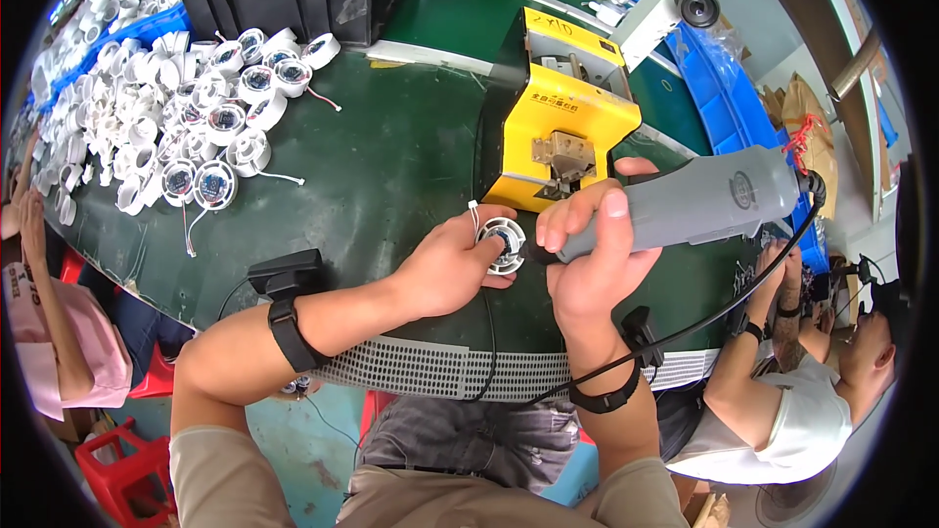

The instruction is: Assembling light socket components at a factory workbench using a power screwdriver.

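In my left hand (448, 266) is a round white plastic housing (513, 256) with a circuit board inside and a short white-tipped wire lead. My left thumb presses on the board. My right hand (599, 259) is wrapped round the front part of a grey electric screwdriver (709, 198), which lies nearly level with its black nose pointing left at the housing. Whether the tip touches the housing I cannot make out. Just beyond my hands stands a yellow screw feeder (553, 137) with a metal outlet on its near face.
A heap of similar white housings (186, 122) covers the far left of the green table (391, 147), in front of a black crate (293, 0). A blue bin (719, 98) stands at the right. The screwdriver's black cable (743, 293) hangs across my right wrist. Other people sit on both sides.
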The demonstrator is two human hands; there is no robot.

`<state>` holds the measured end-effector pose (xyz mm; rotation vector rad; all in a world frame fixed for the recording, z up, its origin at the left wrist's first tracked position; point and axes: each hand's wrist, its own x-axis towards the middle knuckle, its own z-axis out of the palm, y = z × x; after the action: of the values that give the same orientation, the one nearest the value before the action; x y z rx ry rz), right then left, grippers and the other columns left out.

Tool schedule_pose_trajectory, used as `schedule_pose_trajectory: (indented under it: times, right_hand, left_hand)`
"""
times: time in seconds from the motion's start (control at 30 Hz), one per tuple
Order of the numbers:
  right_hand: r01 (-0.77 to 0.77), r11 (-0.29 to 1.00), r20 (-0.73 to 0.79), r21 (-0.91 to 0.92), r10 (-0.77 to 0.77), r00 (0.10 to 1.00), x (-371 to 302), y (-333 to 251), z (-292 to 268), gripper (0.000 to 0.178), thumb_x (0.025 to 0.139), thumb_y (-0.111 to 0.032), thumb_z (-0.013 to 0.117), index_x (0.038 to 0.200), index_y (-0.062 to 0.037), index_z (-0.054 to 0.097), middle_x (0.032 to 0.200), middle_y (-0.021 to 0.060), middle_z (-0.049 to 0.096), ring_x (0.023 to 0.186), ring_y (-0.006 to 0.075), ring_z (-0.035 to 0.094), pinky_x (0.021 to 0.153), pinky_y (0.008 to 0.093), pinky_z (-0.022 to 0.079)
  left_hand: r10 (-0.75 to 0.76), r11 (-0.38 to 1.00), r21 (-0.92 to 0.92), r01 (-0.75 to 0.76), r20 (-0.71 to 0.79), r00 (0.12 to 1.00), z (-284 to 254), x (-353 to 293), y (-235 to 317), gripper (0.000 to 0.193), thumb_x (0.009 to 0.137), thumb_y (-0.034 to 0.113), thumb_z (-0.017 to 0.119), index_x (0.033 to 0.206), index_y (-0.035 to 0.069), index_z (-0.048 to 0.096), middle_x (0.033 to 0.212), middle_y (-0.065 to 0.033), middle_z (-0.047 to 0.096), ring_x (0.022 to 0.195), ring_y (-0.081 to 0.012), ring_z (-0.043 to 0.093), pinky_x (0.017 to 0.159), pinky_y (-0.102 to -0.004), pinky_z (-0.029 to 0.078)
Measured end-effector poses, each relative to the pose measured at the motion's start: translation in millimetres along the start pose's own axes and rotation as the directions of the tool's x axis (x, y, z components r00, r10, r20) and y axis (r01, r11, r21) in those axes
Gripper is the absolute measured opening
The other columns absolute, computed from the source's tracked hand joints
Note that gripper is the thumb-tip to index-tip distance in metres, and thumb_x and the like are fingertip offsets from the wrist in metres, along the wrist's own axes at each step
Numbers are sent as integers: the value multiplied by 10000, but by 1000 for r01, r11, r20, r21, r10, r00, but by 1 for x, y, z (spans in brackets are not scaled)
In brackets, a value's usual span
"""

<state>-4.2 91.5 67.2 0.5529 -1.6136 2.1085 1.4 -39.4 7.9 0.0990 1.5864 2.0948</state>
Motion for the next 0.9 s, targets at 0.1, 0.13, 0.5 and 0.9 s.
schedule_pose_trajectory:
  times: [0.1,0.13,0.5,0.9]
  right_hand:
    - [-10,1000,-24,11,10,1000,1,0,-3,332,946,-196,479,1184,8,368,613,56,451,447,146,455,444,312,424]
    - [-21,1000,-33,21,22,999,2,0,-4,334,948,-202,479,1184,7,369,615,56,450,448,146,456,443,312,423]
    - [-40,998,3,57,40,999,-2,5,-1,317,936,-166,482,1180,-1,366,619,60,458,451,148,458,450,311,434]
    - [-80,966,142,246,45,989,-3,11,-7,332,911,-137,530,1174,-1,380,655,63,470,477,152,470,460,312,439]
  left_hand:
    - [-7,1000,-28,7,8,1000,1,0,0,344,990,79,397,1319,-21,400,1162,-112,552,986,-195,622,870,-349,574]
    - [-4,1000,-15,4,4,1000,1,1,0,343,990,79,399,1318,-22,402,1162,-112,552,988,-195,621,870,-349,574]
    - [-4,1000,1,4,0,1000,-1,1,1,349,991,82,400,1323,-25,396,1165,-121,553,990,-205,622,871,-357,576]
    - [-33,993,114,24,77,996,-10,-5,19,312,973,62,454,1271,-32,438,1108,-123,581,944,-214,648,826,-340,583]
